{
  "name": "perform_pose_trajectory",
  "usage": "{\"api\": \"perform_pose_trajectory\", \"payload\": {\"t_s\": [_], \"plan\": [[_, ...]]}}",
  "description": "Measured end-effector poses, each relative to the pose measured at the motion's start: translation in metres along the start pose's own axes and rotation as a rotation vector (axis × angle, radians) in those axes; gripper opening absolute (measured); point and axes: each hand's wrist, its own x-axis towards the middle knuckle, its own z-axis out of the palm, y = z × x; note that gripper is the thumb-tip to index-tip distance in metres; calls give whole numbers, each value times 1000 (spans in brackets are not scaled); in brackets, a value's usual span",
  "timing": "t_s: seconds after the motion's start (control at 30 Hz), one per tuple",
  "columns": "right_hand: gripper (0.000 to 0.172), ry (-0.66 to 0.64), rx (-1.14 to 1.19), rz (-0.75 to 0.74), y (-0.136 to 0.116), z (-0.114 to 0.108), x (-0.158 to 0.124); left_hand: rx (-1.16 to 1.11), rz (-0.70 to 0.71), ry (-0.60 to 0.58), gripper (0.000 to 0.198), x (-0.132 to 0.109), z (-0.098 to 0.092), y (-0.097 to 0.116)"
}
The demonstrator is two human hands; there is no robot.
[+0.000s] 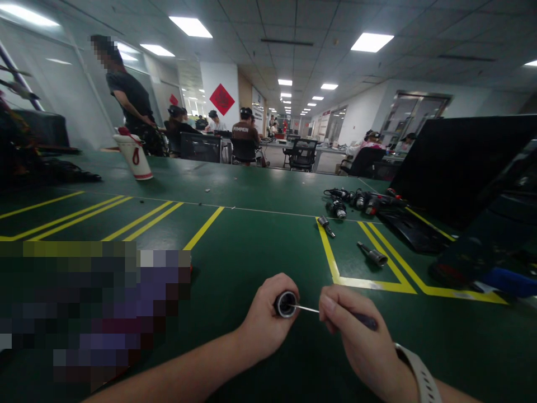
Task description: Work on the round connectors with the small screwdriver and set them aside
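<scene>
My left hand [265,320] is wrapped round a dark, hollow cylindrical part [286,305], its bright metal rim and open end turned towards me. In my right hand [356,330] is a screwdriver [308,309] with a thin metal shaft and a dark handle. The shaft points left, its tip inside the mouth of the cylinder. What the tip touches in there is too dark to make out. Beyond my right hand lies a metal piece [375,256] with a wide cup and a narrow stem. A similar smaller piece [325,226] rests farther back.
Yellow tape lines [377,284] mark the green table [251,252]. Black tool parts [356,201] are heaped at the back right, near a large black screen [465,168]. A paper cup [134,157] stands at the far left. A pixelated area covers the near left. People sit beyond.
</scene>
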Motion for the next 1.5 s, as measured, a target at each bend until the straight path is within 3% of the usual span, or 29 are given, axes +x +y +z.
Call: {"api": "perform_pose_trajectory", "payload": {"t_s": [0.33,0.5,0.7,1.0,1.17,1.33,1.5], "plan": [[26,134,364,204,-6,7,8,-62,-50,16,9,1,-1,0],[29,156,338,182,-6,6,8,-62,-47,30,9,1,0,0],[30,63,96,93,-5,2,4,-24,-28,14,10,0,0,0],[28,129,391,254,-8,9,8,-66,-46,32,10,0,-1,1],[29,134,337,223,-8,6,8,-75,-28,15,10,1,-1,-3],[30,104,142,91,-7,0,7,-112,-42,20,8,1,-1,-1],[30,132,115,16,-7,-3,8,-144,-58,29,8,0,0,1]]}}
